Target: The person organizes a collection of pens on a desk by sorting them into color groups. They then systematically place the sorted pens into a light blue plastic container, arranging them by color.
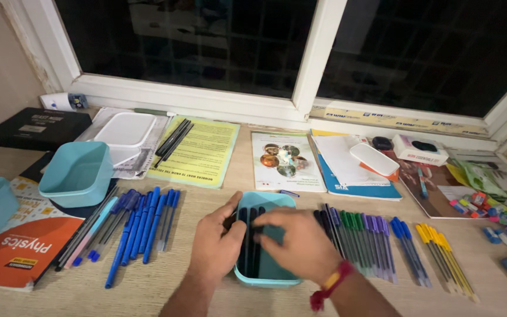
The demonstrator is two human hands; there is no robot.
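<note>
In the teal tray (265, 276) mid-worktop (206, 293), left hand (218, 243) steadies the rim while right hand (297, 240) lays black pens (252, 235) flat; next, align them side by side.

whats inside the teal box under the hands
Black pens lie lengthwise in the teal box. The left hand and right hand cover its sides, hiding anything else.

pens (252, 232) in box (265, 280), maybe 3
</note>
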